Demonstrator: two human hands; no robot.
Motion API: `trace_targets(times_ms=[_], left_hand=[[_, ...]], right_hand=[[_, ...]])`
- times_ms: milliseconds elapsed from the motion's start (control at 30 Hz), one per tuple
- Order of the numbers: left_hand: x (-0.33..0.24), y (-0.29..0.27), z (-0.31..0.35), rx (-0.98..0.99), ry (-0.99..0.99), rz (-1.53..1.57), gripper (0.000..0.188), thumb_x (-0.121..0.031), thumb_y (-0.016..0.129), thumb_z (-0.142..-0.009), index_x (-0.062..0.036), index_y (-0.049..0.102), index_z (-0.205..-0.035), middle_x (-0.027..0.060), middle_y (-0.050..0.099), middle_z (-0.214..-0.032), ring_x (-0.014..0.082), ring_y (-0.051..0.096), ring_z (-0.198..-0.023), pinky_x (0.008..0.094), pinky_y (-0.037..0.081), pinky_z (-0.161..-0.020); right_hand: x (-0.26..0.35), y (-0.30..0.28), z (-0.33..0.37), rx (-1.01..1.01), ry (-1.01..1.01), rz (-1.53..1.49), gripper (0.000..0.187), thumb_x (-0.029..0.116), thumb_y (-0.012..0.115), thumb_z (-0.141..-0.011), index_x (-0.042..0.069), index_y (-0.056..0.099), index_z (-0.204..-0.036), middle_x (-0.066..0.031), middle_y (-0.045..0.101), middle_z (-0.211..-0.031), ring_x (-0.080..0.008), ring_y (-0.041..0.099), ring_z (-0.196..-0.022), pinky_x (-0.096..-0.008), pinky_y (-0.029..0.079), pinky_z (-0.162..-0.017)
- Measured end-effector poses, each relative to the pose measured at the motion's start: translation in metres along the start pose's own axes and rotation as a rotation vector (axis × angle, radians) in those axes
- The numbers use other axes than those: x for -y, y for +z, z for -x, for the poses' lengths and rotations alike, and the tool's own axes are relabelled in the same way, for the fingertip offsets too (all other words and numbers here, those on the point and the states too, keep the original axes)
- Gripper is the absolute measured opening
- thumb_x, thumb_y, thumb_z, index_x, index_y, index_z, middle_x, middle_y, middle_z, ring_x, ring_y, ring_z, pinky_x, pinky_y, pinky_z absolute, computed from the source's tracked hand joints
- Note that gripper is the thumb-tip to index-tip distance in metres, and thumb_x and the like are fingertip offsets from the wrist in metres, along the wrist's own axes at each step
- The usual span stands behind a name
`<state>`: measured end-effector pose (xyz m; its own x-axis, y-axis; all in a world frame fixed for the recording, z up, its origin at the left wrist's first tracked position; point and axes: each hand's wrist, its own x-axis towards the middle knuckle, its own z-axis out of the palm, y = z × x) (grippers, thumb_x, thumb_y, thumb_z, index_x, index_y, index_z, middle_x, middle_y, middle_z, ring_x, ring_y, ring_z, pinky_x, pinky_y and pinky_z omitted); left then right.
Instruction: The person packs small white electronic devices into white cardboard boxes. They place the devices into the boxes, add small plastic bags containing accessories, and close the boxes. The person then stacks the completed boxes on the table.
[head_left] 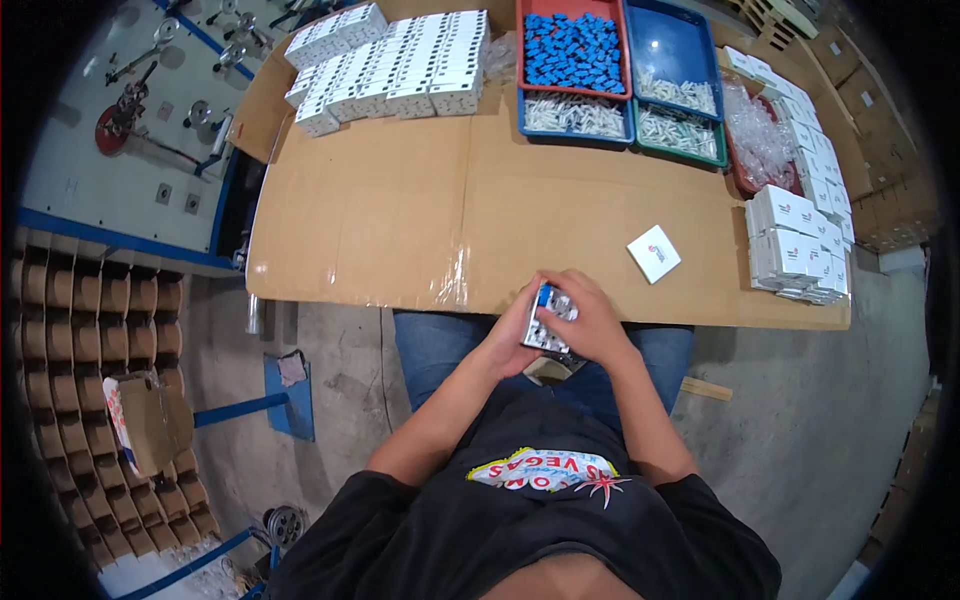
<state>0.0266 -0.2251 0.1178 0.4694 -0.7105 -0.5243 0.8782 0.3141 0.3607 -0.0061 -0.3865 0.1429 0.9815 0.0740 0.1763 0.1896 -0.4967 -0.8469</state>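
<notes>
Just off the table's near edge, over my lap, I hold a small white box with dark print (541, 336). My left hand (511, 334) wraps round its left side. The fingers of my right hand (594, 318) curl over its top and right side, the thumb lying across it. A small blue piece (545, 294) shows at the box's far end, partly covered by my fingers; whether it is inside or on top I cannot tell. On the cardboard ahead and to the right lies a flat white square packet (654, 254).
Many printed white boxes (400, 75) stand in rows at the far left of the cardboard-covered table (380, 220). Behind are a red tray of blue pieces (573, 55) and trays of white pieces (575, 115). Clear plastic packaging (758, 135) and stacked white packets (800, 240) are at right.
</notes>
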Motion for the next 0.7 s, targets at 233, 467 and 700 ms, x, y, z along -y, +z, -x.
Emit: trace_targets(times_ms=[233,467,700], left_hand=[[0.015,-0.005,-0.008,-0.045,0.039,0.054,0.054,-0.063,0.044,-0.103,-0.0182,0.062,-0.126,0.0068,0.069,-0.119,0.0226,0.07,-0.108,0.0448,0.057,-0.094],[0.017,-0.009,-0.01,-0.018,0.021,0.118,0.054,-0.064,0.043,-0.103,-0.019,0.062,-0.125,0.0072,0.068,-0.116,0.0227,0.068,-0.109,0.0489,0.055,-0.095],[0.004,-0.013,-0.012,0.058,0.012,0.257,0.066,-0.068,0.039,-0.102,-0.0149,0.057,-0.137,0.0127,0.064,-0.131,0.0297,0.063,-0.12,0.0557,0.048,-0.103]], right_hand=[[-0.004,0.006,0.007,0.09,0.076,0.093,0.045,0.024,0.069,-0.088,-0.002,0.063,-0.124,-0.0221,0.068,-0.115,-0.0418,0.063,-0.105,-0.0486,0.05,-0.092],[-0.006,0.012,0.014,0.045,0.058,0.058,0.042,0.024,0.064,-0.095,-0.001,0.06,-0.129,-0.0226,0.067,-0.123,-0.0427,0.064,-0.112,-0.0598,0.036,-0.115],[-0.001,0.006,-0.001,-0.203,0.131,-0.281,0.038,0.015,0.068,-0.095,0.001,0.06,-0.129,-0.0186,0.07,-0.116,-0.0355,0.068,-0.11,-0.0495,0.046,-0.106]])
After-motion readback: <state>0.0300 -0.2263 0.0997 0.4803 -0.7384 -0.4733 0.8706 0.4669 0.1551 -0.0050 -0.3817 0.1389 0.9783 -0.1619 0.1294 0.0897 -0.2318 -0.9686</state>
